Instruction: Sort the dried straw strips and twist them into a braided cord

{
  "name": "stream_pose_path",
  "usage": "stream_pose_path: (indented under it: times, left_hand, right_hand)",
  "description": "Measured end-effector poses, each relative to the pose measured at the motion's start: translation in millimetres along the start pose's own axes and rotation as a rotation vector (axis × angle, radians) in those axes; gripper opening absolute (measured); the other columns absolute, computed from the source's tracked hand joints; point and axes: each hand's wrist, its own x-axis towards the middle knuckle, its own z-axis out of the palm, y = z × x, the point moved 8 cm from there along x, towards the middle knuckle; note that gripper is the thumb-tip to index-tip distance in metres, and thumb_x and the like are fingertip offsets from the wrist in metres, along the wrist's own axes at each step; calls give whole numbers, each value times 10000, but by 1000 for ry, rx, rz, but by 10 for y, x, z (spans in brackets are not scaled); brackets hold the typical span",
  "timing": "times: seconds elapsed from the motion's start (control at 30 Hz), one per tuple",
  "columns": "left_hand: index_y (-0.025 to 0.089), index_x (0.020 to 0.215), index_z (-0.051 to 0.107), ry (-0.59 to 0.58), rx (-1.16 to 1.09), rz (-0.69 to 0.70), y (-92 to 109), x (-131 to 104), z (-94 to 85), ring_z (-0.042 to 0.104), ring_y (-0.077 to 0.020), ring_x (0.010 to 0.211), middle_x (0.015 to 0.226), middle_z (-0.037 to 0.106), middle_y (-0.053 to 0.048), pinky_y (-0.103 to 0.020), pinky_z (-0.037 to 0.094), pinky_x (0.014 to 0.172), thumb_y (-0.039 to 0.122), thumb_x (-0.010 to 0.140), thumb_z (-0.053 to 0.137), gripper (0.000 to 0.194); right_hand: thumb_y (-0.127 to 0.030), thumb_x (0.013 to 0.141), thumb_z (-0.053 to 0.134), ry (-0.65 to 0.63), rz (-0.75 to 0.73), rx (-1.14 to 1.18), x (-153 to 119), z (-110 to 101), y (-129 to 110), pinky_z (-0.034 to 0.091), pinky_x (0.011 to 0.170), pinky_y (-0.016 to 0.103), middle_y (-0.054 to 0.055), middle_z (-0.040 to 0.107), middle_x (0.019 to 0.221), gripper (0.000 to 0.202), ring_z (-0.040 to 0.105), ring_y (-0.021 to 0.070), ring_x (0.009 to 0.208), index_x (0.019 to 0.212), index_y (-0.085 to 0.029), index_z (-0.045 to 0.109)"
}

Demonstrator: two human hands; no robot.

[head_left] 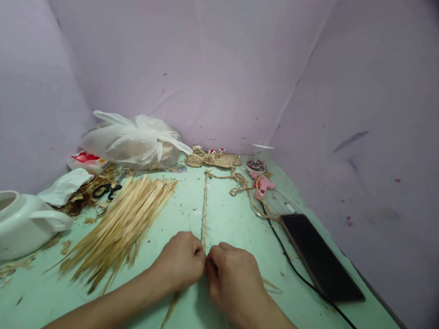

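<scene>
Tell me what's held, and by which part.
Left hand and right hand both grip the twisted straw cord at the near end of its straight stretch; exact contact is hidden.

Dim, diffuse light casts soft shadows on the flat, pale green counter (pixel 235 219), fine detail smears, and the far right corners darken.

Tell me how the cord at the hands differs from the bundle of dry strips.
The cord is one thin, rope-like length; the strip bundle is many flat, loose pieces fanned out wide. The cord runs up to the closed left hand and right hand; the strip bundle lies to their left, in neither. Both are straw-coloured.
</scene>
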Motion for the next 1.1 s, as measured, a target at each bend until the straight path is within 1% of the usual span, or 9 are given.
stream_pose_path:
  times: [0.23, 0.4, 0.5, 0.6, 0.67, 0.77, 0.83, 0.97, 1.1]
  left_hand:
    - [182, 375, 294, -104, -252, -28, -8, 32, 77, 205, -72, 434, 398, 200, 53, -237, 164, 423, 166, 544, 392, 196]
    - [162, 409, 384, -217, -267, 34, 37, 28, 56, 223, -69, 446, 415, 253, 55, -229, 177, 431, 171, 524, 392, 116]
    - [166, 419, 362, -241, -260, 74, 73, 13, 9, 209, -65, 448, 428, 238, 59, -227, 168, 433, 187, 539, 407, 130]
    - [167, 442, 374, -242, -265, 105, 108, -13, -24, 212, -64, 448, 440, 240, 60, -224, 171, 432, 211, 565, 412, 136]
    - [165, 451, 384, -244, -265, 110, 118, -30, -27, 214, -64, 449, 445, 253, 58, -223, 170, 431, 226, 579, 409, 143]
    - [155, 466, 414, -279, -275, 93, 103, -44, 8, 241, -64, 455, 460, 317, 47, -217, 184, 437, 266, 601, 417, 175]
    - [156, 470, 406, -283, -273, 86, 81, -31, 21, 241, -63, 459, 468, 312, 47, -213, 190, 441, 266, 602, 419, 173]
    - [170, 461, 346, -275, -203, 110, 43, 14, 44, 200, -61, 463, 473, 226, 57, -213, 174, 438, 208, 575, 411, 136]
    - [156, 457, 428, -129, 49, 92, 23, 3, -41, 263, -72, 455, 456, 272, 45, -215, 204, 444, 224, 600, 436, 159]
  right_hand:
    - [-152, 651, 485, -169, -159, -58, -149, 215, -278, 224, 488, 283, 102, 655, 768, 214, 576, 184, 594, 811, -118, 623]
    - [-197, 697, 484, -104, -219, 99, -137, 64, -255, 247, 484, 249, 43, 638, 648, 136, 515, 123, 518, 656, -147, 604]
    - [-379, 731, 492, -55, -63, 355, -20, -109, -13, 242, 451, 227, -6, 502, 448, 332, 418, 90, 441, 491, -153, 523]
    - [-413, 728, 499, 73, 188, 760, 104, -204, 292, 336, 510, 220, -4, 510, 534, 301, 467, 104, 527, 577, -153, 526]
    - [-364, 686, 557, -83, 334, 1104, 140, -5, 319, 401, 572, 244, 9, 548, 643, 216, 513, 112, 579, 688, -150, 533]
    - [-268, 640, 596, -417, 421, 1428, 87, 285, 100, 433, 579, 257, 12, 550, 662, 186, 525, 99, 553, 748, -140, 513]
    - [-214, 634, 583, -466, 416, 1454, 64, 338, 23, 380, 481, 201, -23, 503, 577, 139, 463, 64, 469, 720, -140, 503]
    - [-147, 639, 532, -363, 432, 1252, 93, 359, 128, 146, 361, 173, -84, 376, 446, 31, 236, 14, 353, 629, -141, 503]
    - [-130, 621, 513, -248, 340, 1063, 181, 372, 244, 201, 401, 185, -60, 444, 419, 81, 297, 29, 382, 539, -134, 514]
